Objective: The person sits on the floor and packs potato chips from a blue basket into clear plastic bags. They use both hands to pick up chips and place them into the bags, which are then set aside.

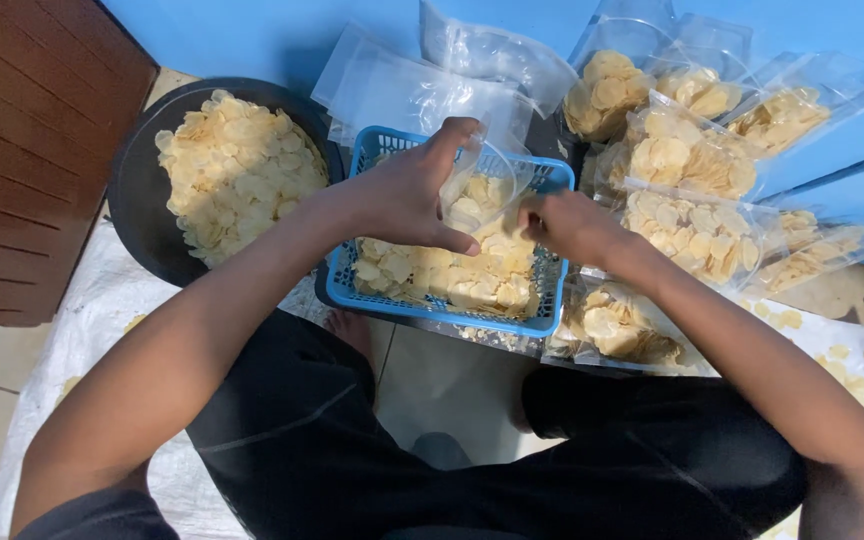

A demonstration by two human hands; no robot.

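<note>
The clear plastic bag (487,180) sits upright over the blue basket (542,320), partly filled with pale round chips; the left hand (407,195) has its grip clenched on the bag's rim, thumb one side and fingers the other, which seems to hold the mouth wide so chips can drop in without spilling; the right hand (567,225) is just beside the bag, low over the loose chips (462,275) in the basket, its grip curled shut, though whether it has chips inside I cannot tell, since the fingers face away; the basket lies on the floor between the person's knees, close enough that both hands reach it without stretching; to the left stands a black round basin (137,195) heaped with more chips, touching or nearly touching the basket; to the right and behind, filled bags (687,150) lean against the blue wall (252,30), stacked out of the way; empty bags (392,85) lie behind the basket, near the left hand; a printed cloth (852,350) covers the floor beneath.
</note>
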